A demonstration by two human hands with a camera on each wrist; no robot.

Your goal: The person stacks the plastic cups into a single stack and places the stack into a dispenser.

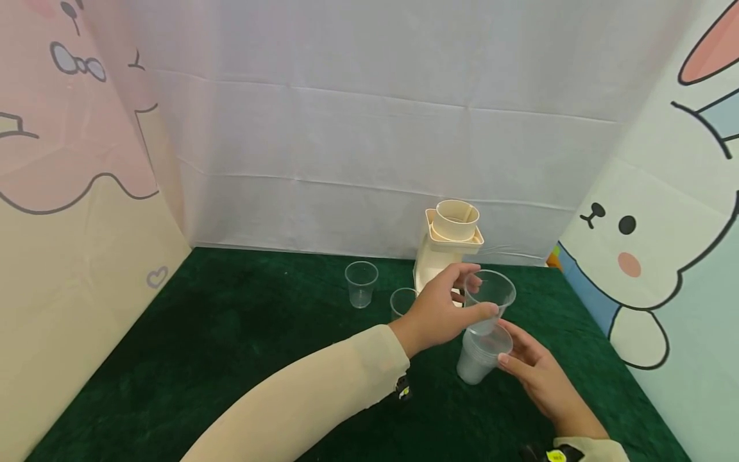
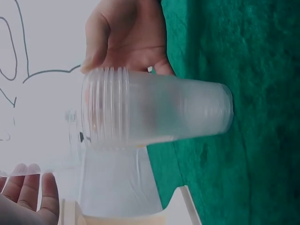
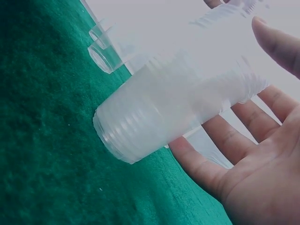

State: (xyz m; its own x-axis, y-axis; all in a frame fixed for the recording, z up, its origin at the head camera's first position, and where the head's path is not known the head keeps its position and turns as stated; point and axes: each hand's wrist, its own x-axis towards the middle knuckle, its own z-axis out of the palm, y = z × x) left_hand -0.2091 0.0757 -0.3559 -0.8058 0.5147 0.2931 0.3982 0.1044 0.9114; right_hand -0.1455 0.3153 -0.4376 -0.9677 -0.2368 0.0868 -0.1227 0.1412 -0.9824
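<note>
My left hand [image 1: 441,311] holds a single clear plastic cup [image 1: 491,292] by its upper side, thumb in front and fingers behind. Its base sits just over the mouth of a stack of nested clear cups [image 1: 478,359]; whether the two touch is hard to tell. Around the right side of that stack, near the rims, my right hand [image 1: 539,372] grips with thumb and fingers. In the left wrist view the stack [image 2: 159,108] stands with its base on the green cloth, and the left fingers [image 2: 30,187] lie against the held cup.
A cream-coloured dispenser-like device [image 1: 453,234] with a round top stands behind the left hand. One clear cup [image 1: 361,285] is on the green cloth [image 1: 260,333] to its left. Another clear cup [image 1: 402,300] is partly hidden by the left wrist. White curtain [image 1: 346,141] closes the back.
</note>
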